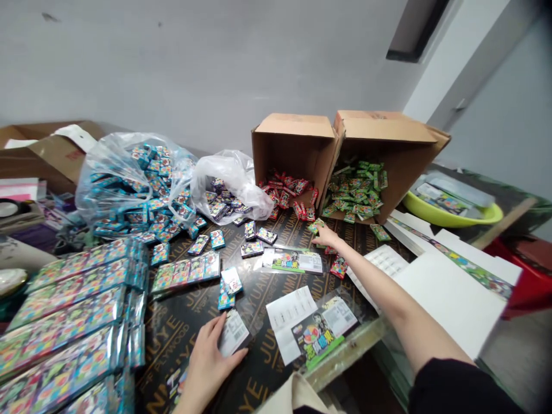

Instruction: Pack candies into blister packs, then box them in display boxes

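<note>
Small green box: one, flat, oblong, with a mottled multicoloured print; lying at the front of the right-hand carton, above the dark plywood tabletop. Right hand: fingers bent, tips together at the box's near edge; whether they pinch it cannot be told. Loose green boxes: a heap, same colouring, inside that carton. Red boxes: a heap, in the neighbouring carton. Clear printed sleeve: glossy, white panel with dark print, at the left hand; thumb parted from fingers, tips touching the sleeve, firmness of grip not discernible. Blue boxes: white-topped, overlapping, just beyond that hand.
</note>
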Tool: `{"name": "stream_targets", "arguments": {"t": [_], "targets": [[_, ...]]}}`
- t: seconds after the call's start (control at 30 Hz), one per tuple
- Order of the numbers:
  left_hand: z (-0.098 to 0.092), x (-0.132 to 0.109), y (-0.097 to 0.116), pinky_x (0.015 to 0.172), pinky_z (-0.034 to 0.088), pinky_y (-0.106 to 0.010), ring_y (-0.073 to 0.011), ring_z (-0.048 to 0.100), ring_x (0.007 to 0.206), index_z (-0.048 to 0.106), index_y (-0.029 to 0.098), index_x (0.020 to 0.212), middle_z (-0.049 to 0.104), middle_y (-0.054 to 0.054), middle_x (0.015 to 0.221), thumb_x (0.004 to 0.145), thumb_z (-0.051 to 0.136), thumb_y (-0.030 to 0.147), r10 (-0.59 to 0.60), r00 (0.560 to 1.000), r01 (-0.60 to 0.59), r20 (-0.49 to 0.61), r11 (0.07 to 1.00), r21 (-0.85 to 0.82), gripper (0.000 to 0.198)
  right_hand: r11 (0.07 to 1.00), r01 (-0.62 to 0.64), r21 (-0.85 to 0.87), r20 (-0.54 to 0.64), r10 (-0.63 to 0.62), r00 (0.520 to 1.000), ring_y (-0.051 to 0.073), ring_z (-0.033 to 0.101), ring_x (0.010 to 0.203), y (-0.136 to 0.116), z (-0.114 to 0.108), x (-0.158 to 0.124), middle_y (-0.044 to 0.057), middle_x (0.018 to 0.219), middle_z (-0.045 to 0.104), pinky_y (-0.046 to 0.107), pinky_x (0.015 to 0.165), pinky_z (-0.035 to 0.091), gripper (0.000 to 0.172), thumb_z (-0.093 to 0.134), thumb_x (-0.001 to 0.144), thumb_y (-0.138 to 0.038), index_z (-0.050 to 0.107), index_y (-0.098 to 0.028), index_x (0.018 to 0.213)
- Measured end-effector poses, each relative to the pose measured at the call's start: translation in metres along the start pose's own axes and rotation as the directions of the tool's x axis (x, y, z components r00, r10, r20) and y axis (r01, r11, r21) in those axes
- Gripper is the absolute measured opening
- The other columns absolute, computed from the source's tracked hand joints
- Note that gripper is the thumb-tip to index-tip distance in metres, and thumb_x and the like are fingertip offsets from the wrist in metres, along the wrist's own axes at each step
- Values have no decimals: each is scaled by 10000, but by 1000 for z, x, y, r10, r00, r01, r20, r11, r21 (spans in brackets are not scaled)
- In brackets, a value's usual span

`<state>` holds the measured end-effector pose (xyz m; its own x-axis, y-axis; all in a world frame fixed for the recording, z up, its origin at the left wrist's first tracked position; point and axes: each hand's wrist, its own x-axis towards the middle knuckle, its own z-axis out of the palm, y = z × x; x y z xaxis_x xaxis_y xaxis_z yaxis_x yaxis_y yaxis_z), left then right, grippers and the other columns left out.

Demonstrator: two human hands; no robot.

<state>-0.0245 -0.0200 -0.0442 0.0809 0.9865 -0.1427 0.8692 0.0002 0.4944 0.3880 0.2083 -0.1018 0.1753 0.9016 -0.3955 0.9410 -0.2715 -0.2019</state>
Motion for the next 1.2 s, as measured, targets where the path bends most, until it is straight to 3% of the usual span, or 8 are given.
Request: {"name": "stream_targets", "arguments": {"t": [0.17, 0.4, 0.47, 0.63, 0.93, 1.0, 1.13, 1.2], "targets": [[1, 2, 1, 908, 428, -394, -269, 507, 1046, 503, 129, 1183, 531, -103, 1103, 589, 642, 452, 13, 1000, -13, 22, 1000, -2, 690, 999, 46, 28, -82, -43, 996, 371, 252, 1249, -10, -2, -12, 198, 1350, 291, 546, 929, 234, 920, 675, 557, -576, 290, -243, 1323], [-11, -7, 8, 913, 415, -399, -262, 493, 1047, 471, 148, 1212, 505, -97, 1106, 591, 660, 450, -28, 999, 26, -30, 998, -53, 716, 957, 273, 99, -171, -254, 952, 303, 449, 1104, -42, -21, -32, 145, 1200, 473, 441, 906, 332, 784, 677, 609, -325, 335, -192, 1303], [-16, -9, 12, 907, 413, -401, -261, 487, 1042, 448, 151, 1234, 497, -96, 1102, 580, 675, 449, -56, 997, 52, -53, 996, -68, 754, 866, 476, 153, -227, -438, 870, 265, 439, 1121, -72, -18, -60, 121, 1258, 432, 387, 941, 327, 882, 686, 605, -338, 239, -196, 1351], [-20, -7, 21, 919, 398, -395, -251, 466, 1043, 424, 161, 1248, 480, -91, 1113, 536, 726, 401, -22, 997, 12, -74, 991, -132, 810, 349, 908, 230, -183, -901, 393, 265, 467, 1075, -145, -4, -169, 123, 1258, 458, 381, 912, 349, 974, 714, 600, -450, 192, -201, 1384], [-20, -21, 33, 911, 403, -383, -244, 468, 1026, 429, 216, 1251, 480, -68, 1090, 512, 732, 317, 119, 991, -128, -54, 963, -238, 806, 230, 910, 345, 122, -972, 200, 274, 447, 1079, -164, -4, -222, 116, 1225, 497, 438, 919, 311, 881, 728, 619, -321, 268, -238, 1365], [-20, -22, 35, 899, 411, -376, -239, 480, 1014, 422, 210, 1260, 464, -67, 1076, 518, 731, 335, 56, 993, -82, -100, 957, -279, 814, 238, 812, 532, -17, -957, 291, 266, 425, 1140, -167, 5, -224, 102, 1270, 466, 421, 962, 303, 835, 736, 605, -333, 334, -236, 1331], [-21, -15, 37, 876, 420, -361, -219, 509, 971, 420, 223, 1270, 438, -48, 1037, 500, 755, 378, -228, 936, 93, -266, 894, -439, 854, 202, 306, 930, -173, -494, 852, 210, 553, 1009, -195, 35, -245, 79, 1180, 537, 392, 903, 400, 777, 690, 649, -368, 301, -266, 1314], [-18, -11, 40, 855, 425, -342, -196, 529, 920, 515, 211, 1186, 472, -36, 965, 557, 729, 385, -350, 897, 130, -270, 792, -596, 686, 33, 60, 998, -50, -255, 966, 176, 604, 882, -214, 47, -256, 54, 1041, 607, 354, 827, 454, 659, 627, 699, -386, 330, -247, 1271]]}}
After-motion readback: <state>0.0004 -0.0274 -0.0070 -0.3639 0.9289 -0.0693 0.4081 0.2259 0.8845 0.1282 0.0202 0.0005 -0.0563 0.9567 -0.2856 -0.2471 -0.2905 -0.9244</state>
